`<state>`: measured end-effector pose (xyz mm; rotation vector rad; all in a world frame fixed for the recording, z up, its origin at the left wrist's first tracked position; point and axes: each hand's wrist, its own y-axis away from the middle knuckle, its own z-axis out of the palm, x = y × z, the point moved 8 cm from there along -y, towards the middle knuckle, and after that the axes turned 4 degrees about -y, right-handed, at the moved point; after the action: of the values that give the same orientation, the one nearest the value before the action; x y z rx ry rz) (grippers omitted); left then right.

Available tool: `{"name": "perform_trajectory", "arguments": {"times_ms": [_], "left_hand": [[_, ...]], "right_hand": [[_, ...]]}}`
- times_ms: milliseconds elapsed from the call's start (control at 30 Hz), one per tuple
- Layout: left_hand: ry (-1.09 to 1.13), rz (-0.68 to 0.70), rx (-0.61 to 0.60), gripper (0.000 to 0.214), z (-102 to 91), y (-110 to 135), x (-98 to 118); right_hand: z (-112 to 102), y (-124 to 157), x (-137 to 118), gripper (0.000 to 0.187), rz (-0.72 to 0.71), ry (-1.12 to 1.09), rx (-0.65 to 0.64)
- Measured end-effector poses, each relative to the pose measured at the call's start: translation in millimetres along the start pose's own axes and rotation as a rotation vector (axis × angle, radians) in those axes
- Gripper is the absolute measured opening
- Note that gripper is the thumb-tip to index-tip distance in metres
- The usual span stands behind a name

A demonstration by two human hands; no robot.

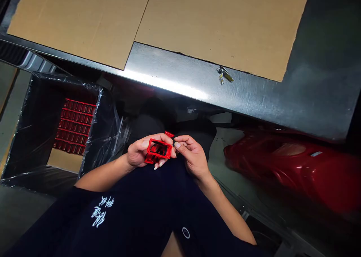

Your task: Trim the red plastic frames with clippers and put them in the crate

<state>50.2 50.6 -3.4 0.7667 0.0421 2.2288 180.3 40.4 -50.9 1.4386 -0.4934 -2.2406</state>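
Note:
My left hand (138,151) is closed around a red rectangular plastic frame (152,151), its dark opening facing up. The frame is held in front of my chest, above my lap. My right hand (193,155) is beside the frame's right end, thumb and forefinger pinched together close to the left fingertips. Whatever may be between those two fingers is too small to make out. A bit of another red edge (169,134) shows behind the hands.
A metal table (175,71) with cardboard sheets (220,27) lies ahead; small metal clippers (225,75) rest near its edge. At left stands a plastic-lined bin (25,136) holding rows of red parts (75,127). A large glossy red object (296,167) is at right.

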Motion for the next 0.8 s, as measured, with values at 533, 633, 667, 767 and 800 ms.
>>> {"name": "perform_trajectory", "arguments": {"times_ms": [533,633,667,767,800], "left_hand": [[-0.157,0.079,0.063,0.051,-6.5,3.0,1.8],[-0.150,0.100,0.034,0.049,-4.9,4.5,3.0],[-0.153,0.109,0.031,0.049,-4.9,5.4,3.5],[-0.184,0.145,0.046,0.049,-6.0,8.6,5.3],[-0.201,0.162,0.059,0.049,-6.3,9.9,6.3]], "right_hand": [[-2.3,-1.7,-14.0,0.028,-0.043,0.029,0.069],[-4.7,-6.5,-43.5,0.026,-0.153,0.121,0.118],[-4.2,-9.2,-55.8,0.026,-0.204,0.164,0.128],[0.8,-25.0,-94.2,0.026,-0.374,0.287,0.135],[3.2,-33.9,-106.4,0.026,-0.431,0.324,0.129]]}}
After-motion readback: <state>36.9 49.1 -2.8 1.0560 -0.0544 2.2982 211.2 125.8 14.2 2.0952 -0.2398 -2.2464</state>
